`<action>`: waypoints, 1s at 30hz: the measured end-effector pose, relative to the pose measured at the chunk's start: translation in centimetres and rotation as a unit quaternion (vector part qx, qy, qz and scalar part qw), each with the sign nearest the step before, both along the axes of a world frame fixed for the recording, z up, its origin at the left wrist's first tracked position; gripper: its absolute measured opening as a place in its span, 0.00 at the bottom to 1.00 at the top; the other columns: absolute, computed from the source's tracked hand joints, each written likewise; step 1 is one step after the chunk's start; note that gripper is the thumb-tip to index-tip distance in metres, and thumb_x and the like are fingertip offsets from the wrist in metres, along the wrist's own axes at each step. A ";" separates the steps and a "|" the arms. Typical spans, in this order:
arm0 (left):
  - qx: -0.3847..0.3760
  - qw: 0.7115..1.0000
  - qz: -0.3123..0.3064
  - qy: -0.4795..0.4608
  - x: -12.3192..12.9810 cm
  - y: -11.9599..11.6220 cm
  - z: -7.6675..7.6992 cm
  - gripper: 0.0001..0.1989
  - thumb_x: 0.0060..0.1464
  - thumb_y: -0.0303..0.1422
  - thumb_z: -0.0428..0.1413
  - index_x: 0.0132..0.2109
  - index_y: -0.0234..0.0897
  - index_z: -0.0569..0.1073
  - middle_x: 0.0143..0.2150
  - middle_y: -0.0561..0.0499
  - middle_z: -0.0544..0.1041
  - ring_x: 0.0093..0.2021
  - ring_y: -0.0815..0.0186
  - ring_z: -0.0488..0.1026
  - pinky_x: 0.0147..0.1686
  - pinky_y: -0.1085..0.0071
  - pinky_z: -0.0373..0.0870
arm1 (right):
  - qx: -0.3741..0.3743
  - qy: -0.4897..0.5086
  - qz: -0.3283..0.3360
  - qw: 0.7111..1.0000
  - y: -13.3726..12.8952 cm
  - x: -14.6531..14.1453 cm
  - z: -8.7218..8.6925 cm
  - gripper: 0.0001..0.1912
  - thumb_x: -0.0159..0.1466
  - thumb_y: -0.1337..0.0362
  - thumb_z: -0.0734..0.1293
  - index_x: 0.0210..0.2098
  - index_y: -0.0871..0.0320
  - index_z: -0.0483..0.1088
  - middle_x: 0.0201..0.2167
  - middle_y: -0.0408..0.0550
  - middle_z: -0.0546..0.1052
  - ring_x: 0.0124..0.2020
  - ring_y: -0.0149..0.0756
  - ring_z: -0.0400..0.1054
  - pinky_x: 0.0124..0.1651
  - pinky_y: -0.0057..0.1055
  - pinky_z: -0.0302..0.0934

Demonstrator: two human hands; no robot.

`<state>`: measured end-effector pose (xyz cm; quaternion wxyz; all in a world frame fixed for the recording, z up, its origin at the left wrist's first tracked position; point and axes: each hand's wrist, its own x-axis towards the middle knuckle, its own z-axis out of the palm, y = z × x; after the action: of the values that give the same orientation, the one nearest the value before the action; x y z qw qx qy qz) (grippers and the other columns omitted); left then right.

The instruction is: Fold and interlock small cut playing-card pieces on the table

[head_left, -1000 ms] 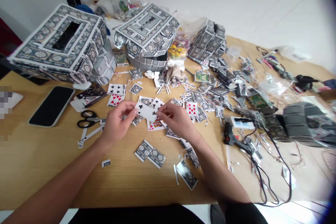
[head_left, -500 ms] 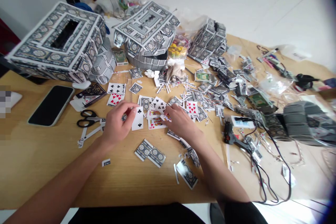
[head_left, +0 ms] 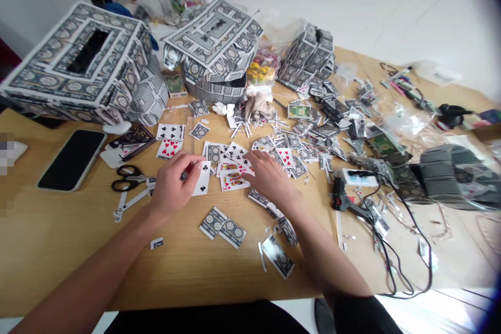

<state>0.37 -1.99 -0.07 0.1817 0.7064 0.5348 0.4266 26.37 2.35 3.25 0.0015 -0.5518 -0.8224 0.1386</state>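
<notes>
Clubs card (head_left: pixel 202 181) pinched in left hand (head_left: pixel 175 181), thumb against fingers, over the table (head_left: pixel 176 271), just left of the face-up king (head_left: pixel 231 181). Right hand (head_left: pixel 271 175) loosely open at the pile's right side; from here, can't tell if touching. Scissors (head_left: pixel 141 179) near left hand.

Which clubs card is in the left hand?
The white rectangular card showing two black clubs, pinched in the left hand; other white clubs cards lie on the wooden table.
</notes>
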 end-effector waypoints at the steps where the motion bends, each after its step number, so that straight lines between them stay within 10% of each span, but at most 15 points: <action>1: 0.000 1.000 0.002 0.000 0.0 0.0 0.0 0.10 0.72 0.33 0.55 0.49 0.39 0.81 0.42 0.48 0.83 0.39 0.64 0.79 0.43 0.65 0.75 | -0.010 0.011 0.014 1.000 -0.1 -0.2 -0.2 0.19 0.69 0.67 0.74 0.59 0.59 0.75 0.60 0.63 0.79 0.62 0.58 0.74 0.64 0.52 0.69; 20: -0.034 0.999 -0.008 0.028 0.0 0.1 -0.3 0.12 0.72 0.38 0.55 0.49 0.40 0.82 0.46 0.48 0.85 0.43 0.62 0.82 0.45 0.67 0.77 | -0.056 0.084 0.127 0.987 -2.6 -2.4 1.2 0.22 0.72 0.66 0.74 0.64 0.57 0.73 0.68 0.58 0.75 0.68 0.54 0.71 0.69 0.50 0.70; 30: -0.068 0.997 -0.014 0.035 0.1 0.0 -1.0 0.13 0.69 0.41 0.58 0.51 0.41 0.83 0.39 0.51 0.86 0.36 0.64 0.82 0.38 0.71 0.75 | -0.006 -0.014 -0.138 0.990 0.6 7.7 3.8 0.21 0.71 0.61 0.74 0.62 0.56 0.75 0.55 0.59 0.83 0.56 0.59 0.78 0.57 0.52 0.71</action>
<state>0.43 -1.96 -1.03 0.2162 0.7146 0.5586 0.3613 34.04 2.91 7.06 0.0054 -0.6616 -0.7376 0.1346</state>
